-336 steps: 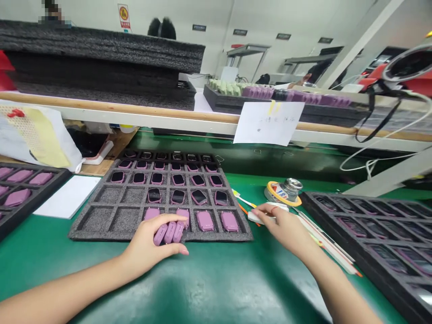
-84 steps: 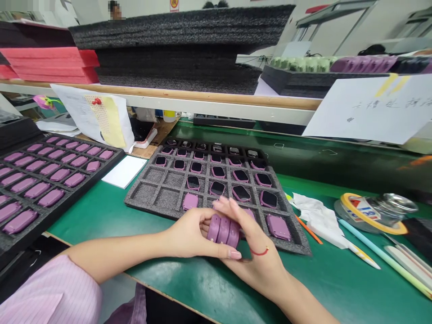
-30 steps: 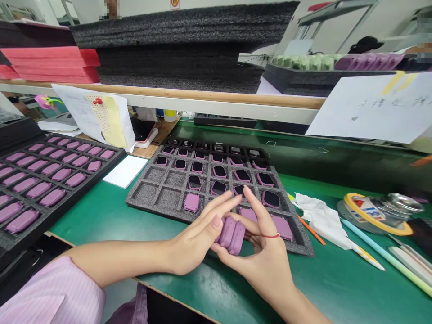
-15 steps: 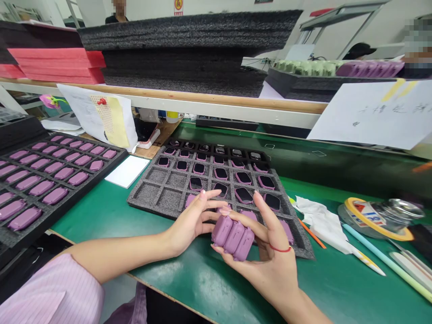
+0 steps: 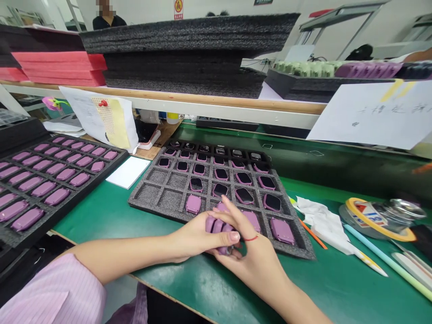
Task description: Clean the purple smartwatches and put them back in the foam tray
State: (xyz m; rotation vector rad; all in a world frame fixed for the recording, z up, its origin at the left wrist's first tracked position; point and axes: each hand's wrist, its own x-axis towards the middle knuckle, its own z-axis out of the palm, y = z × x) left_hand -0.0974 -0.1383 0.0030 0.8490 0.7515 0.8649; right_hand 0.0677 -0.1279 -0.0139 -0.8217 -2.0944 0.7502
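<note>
A small stack of purple smartwatch housings (image 5: 216,225) is clasped between both of my hands, above the near edge of a dark grey foam tray (image 5: 146,194). My left hand (image 5: 194,236) grips the stack from the left, its thumb lying across the front. From the right, my right hand (image 5: 251,249) wraps round the same stack, index finger stretched along the top; fingers hide much of the housings. In the tray's pockets lie rows of smartwatches with dark screens (image 5: 243,178). Nearer me, purple housings (image 5: 282,229) lie with no dark screen showing.
Another foam tray (image 5: 76,194), filled with purple housings, stands left beside a white card (image 5: 128,172). To the right lie a crumpled tissue (image 5: 313,213), an orange stick (image 5: 313,234), pens and a tape roll (image 5: 374,220). A shelf (image 5: 202,102) with stacked black foam crosses behind.
My left hand has moved right and closed onto the stack, thumb in front. My right hand has shifted slightly left and turned the stack, uncovering housings in the tray's near row.
</note>
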